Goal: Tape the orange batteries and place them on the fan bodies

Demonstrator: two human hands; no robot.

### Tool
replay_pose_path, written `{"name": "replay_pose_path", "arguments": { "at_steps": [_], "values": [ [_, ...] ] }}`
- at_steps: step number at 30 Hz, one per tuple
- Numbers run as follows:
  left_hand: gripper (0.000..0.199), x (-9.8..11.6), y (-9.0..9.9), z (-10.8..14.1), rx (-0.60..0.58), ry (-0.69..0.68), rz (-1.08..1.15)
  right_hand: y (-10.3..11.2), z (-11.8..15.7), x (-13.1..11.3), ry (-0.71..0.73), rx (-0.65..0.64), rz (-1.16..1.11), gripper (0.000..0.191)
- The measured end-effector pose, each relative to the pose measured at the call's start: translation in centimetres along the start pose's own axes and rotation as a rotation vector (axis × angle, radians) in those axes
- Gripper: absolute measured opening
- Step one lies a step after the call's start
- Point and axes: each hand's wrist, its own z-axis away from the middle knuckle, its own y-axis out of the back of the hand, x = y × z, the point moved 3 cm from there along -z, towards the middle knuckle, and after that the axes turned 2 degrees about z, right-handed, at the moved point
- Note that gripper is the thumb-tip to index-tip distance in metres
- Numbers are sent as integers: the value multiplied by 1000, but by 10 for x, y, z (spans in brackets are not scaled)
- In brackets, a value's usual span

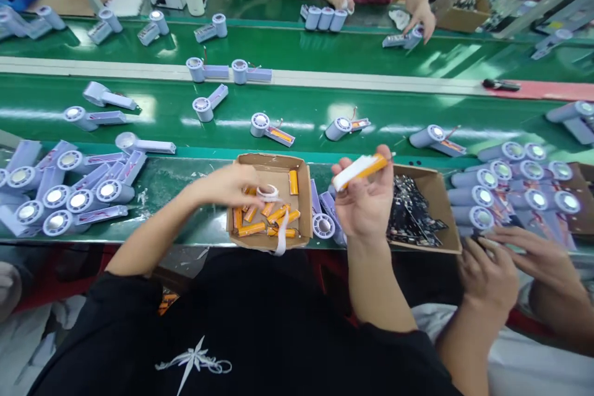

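Batteries (252, 230) lie in a carton (305, 198) before the belt (301, 98), fan units (110, 190) left, a second box (443, 198) right.

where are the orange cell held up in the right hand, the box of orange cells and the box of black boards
held orange cell (370, 168): head view, on its bare orange side
box of orange cells (304, 204): head view, on its right wall
box of black boards (441, 201): head view, on its right wall
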Motion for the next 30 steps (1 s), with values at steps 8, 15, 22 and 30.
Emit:
{"name": "replay_pose_path", "arguments": {
  "at_steps": [8,15,22,30],
  "values": [
    [64,-203,61,-54,108,902,-300,-38,45,9,-85,-129,-117,83],
    [38,-210,42,-41,-129,609,-230,0,49,-5,-10,-160,59,52],
    [26,-207,19,-33,-151,480,-180,-87,-35,-17,66,-353,79,53],
    [26,-212,35,-42,-81,482,-30,-198,-140,53,37,-633,435,53]
  ]
}}
